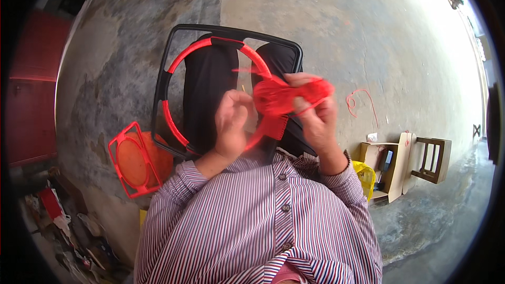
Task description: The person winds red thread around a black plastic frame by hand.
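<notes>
Across my lap lies a black square frame point(238, 32) with a round ring point(189, 51) inside it, much of the ring wrapped in red cord and short stretches still black. My right hand point(315, 118) grips a flattened bundle of red cord point(279, 97) over the ring's right side. To the left of the bundle, my left hand point(231, 123) is raised with its fingers curled in; any strand between them is too blurred to make out. Blurred red strands show above and below the left hand, and the bundle hides part of the ring.
A red frame point(124, 142) leans on a round orange seat point(158, 155) at my left. On the right are a loose red cord point(368, 94), an open cardboard box point(388, 165), a yellow bag point(364, 179) and a small wooden stool point(439, 160). Assorted clutter point(73, 221) lies lower left.
</notes>
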A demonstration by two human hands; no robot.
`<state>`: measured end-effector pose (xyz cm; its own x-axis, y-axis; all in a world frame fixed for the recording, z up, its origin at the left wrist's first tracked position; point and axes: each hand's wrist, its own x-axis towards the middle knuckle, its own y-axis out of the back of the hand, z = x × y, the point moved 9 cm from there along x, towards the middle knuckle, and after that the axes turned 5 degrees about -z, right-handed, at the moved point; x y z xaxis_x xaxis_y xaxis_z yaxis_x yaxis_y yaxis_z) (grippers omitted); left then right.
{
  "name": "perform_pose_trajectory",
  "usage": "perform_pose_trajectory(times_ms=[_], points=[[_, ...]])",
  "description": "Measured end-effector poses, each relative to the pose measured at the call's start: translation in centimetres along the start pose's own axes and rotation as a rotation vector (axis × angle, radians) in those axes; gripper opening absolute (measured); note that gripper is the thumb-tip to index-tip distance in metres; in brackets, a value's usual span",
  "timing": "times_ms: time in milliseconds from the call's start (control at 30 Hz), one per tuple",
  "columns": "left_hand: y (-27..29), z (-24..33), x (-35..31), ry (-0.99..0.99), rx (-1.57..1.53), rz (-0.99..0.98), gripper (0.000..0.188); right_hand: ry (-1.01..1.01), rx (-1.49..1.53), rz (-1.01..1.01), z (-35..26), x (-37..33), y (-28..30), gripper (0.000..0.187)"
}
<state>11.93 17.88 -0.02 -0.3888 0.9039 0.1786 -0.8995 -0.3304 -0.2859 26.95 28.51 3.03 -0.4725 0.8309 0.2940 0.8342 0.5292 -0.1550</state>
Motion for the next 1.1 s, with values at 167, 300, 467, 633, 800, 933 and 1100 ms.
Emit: perform_pose_trajectory(times_ms=[167, 300, 467, 633, 800, 933, 1100], points=[[0.5, -3.0, 0.0, 0.311, -0.209, 0.048, 0.032, -0.199, -1.048, -0.561, 1.5, -2.0, 1.6, 0.018], [0.3, -4.7, -0.4, 0.512, -0.196, 0.029, 0.033, -0.691, -0.707, -0.527, 4.6, -3.8, 10.3, 0.023], [-0.5, -5.6, -0.7, 0.663, -0.254, 0.095, 0.039, -0.217, 0.587, 0.452, 3.2, -4.4, 22.4, 0.023], [-2.9, -4.3, 0.0, 0.618, -0.489, -0.108, 0.042, -0.568, 0.282, 0.147, 5.7, -5.6, 14.2, 0.041], [-3.5, -5.1, -0.5, 0.651, -0.602, -0.195, 0.042, -0.734, 0.222, -0.376, 7.2, -6.4, 1.9, 0.028], [-3.7, -5.8, -0.7, 0.758, -0.523, -0.150, 0.042, -0.714, 0.280, -0.097, 8.2, -5.9, 5.5, 0.015], [-3.4, -5.9, -0.7, 0.800, -0.539, -0.099, 0.045, -0.741, 0.071, -0.025, 7.8, -7.5, 6.2, 0.016]])
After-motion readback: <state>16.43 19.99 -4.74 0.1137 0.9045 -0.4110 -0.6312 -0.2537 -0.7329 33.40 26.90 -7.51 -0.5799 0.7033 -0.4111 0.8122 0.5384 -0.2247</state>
